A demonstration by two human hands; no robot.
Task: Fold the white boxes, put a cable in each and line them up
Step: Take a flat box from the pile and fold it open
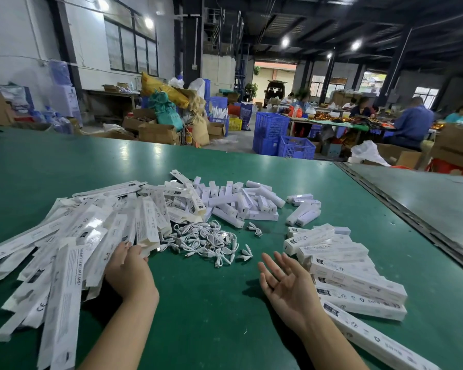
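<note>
On left of green flat-topped bench: wide fanned heap of flat unfolded white cardboard boxes with grey print; at middle, touching that heap's right edge: tangled pile of short white cables, a few strays lying apart on its right side; behind the pile: jumble of small white rectangular blocks, a handful more set apart to the right; at right: folded long white boxes laid side by side in an overlapping row, running toward near edge of bench.

Left hand: back up, reaching into near right edge of flat heap, fingertips on end of one flat box; cannot tell whether pinching or only touching.

Right hand: palm up, fingers spread and relaxed, holding nothing; just left of folded row; contact with row not discernible.

Beyond bench: blue plastic crates; brown cardboard cartons; seated people at a far table.
</note>
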